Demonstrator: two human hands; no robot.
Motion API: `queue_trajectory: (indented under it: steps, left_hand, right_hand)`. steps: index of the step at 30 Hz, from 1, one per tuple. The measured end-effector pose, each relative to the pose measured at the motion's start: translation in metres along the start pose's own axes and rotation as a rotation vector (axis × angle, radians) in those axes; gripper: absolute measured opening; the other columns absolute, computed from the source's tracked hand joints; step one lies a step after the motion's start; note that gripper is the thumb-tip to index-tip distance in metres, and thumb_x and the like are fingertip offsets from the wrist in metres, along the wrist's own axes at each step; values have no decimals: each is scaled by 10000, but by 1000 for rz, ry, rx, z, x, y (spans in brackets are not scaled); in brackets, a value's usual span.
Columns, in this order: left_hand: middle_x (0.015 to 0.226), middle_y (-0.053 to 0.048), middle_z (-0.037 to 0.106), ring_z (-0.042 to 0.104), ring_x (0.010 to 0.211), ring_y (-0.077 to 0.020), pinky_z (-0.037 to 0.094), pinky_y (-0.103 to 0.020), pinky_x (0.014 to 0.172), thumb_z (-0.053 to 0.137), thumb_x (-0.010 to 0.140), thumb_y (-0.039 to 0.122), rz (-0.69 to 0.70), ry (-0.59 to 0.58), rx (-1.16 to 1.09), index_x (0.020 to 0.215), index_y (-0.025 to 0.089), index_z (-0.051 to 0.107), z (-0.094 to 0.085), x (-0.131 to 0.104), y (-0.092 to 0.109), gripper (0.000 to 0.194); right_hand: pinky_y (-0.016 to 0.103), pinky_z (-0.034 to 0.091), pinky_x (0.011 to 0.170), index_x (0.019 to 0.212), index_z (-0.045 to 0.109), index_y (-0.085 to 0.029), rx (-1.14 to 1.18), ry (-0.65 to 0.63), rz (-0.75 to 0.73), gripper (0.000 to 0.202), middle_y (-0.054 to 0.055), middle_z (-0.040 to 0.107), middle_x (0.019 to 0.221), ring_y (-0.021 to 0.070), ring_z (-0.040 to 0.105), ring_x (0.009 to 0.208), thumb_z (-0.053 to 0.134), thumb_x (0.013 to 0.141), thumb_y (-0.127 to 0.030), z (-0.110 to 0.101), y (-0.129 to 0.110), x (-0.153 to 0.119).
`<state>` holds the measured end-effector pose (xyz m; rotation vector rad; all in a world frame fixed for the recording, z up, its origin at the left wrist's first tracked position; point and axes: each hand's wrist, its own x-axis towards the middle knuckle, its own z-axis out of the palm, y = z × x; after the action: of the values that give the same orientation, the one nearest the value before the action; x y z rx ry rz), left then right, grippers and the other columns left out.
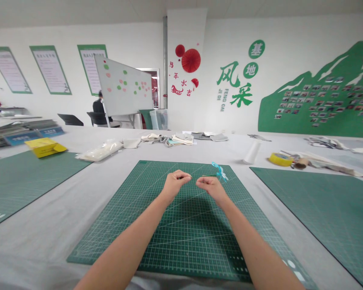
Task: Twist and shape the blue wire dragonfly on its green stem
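Observation:
My left hand (176, 184) hovers above the green cutting mat (181, 237), thumb and fingers pinched together and pointing right. Facing it across a small gap, my right hand (212, 187) is pinched too, fingertips pointing left. Whatever either pinch holds is too small or too hidden to make out. Just beyond my right hand is a small turquoise and white looped piece, flower-like (220, 172), with a thin dark green stem running left behind the fingers. I cannot tell whether the hand touches that stem.
Other cutting mats lie left (33, 181) and right (317, 197). Around them are a yellow box (45, 147), a plastic-wrapped white bundle (101, 151), fabric scraps (183, 139), a white roll (252, 152) and yellow tape (280, 159). A person (99, 105) sits by the whiteboard (125, 86).

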<state>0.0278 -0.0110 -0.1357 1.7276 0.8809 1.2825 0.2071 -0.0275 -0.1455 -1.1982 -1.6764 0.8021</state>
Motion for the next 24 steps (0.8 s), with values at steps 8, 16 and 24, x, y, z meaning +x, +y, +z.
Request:
queue_trajectory:
  steps: [8,16,24]
  left_hand:
    - [744,-27,657,588,732,-151,448,-281,684,599,710,234,-46,152,129,728,175,704,5,0,-19,122]
    - [711,-20,643,557,664,-131,417,-263,655,616,694,228,-48,182,129,704,182,712,6,-2,-17,107]
    - [625,-5,604,401,487,-57,317,-209,495,703,622,316,-291,162,-335,769,145,709,8,1,-25,225]
  right_hand:
    - [213,298,536,663,605,-191,-334,45,-202,169,-44,463,524,105,424,521,503,789,-237,23,-16,-13]
    - [207,308,585,709,601,-204,-505,61,-279,187,-29,579,616,114,502,587,460,831,-226,24,-20,-18]
    - [212,262,521,722,621,-228,-599,85,-172,170,-37,577,587,113,487,537,478,813,-237,24,-14,-16]
